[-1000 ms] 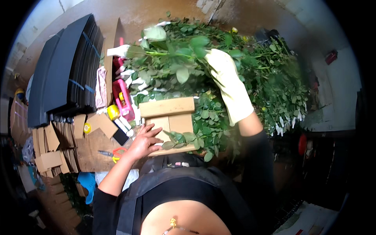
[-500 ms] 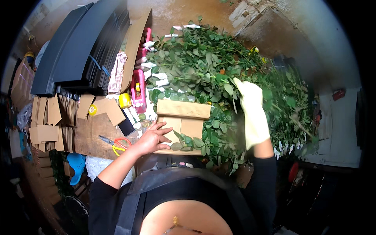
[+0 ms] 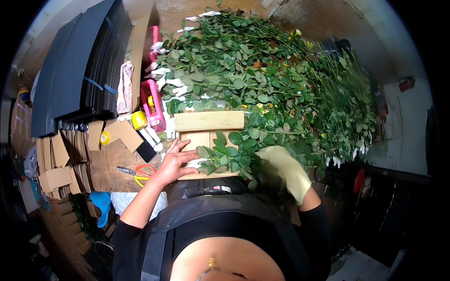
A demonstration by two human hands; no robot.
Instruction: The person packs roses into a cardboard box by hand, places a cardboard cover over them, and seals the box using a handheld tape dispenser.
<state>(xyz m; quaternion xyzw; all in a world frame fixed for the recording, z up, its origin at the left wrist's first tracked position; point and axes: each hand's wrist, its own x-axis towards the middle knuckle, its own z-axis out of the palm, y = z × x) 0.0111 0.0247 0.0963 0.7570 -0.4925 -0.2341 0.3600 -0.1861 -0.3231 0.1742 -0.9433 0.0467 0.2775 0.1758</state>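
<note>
My bare left hand [image 3: 177,161] lies over the left end of a cardboard piece [image 3: 202,138], fingers stretched and apart. Between its thumb and forefinger shows a white-wrapped flower head [image 3: 195,163], joined to leafy stems [image 3: 226,154] that cross the cardboard to the right. My right hand [image 3: 284,171], in a pale yellow glove, is closed around leafy stems just right of the cardboard; its fingertips are hidden among the leaves. A corrugated cardboard flap [image 3: 209,120] stands along the far side of the piece.
A large heap of leafy stems [image 3: 243,70] covers the table's far and right side. Scissors [image 3: 137,173], a phone [image 3: 146,152], yellow tape [image 3: 139,120] and a pink basket [image 3: 152,105] sit left. Beyond are dark stacked sheets [image 3: 89,70] and cardboard pieces [image 3: 58,161].
My gloved right hand has come down and nearer, beside the cardboard. A white-wrapped flower head now shows at my left hand, with more leaves over the cardboard. The view has shifted slightly.
</note>
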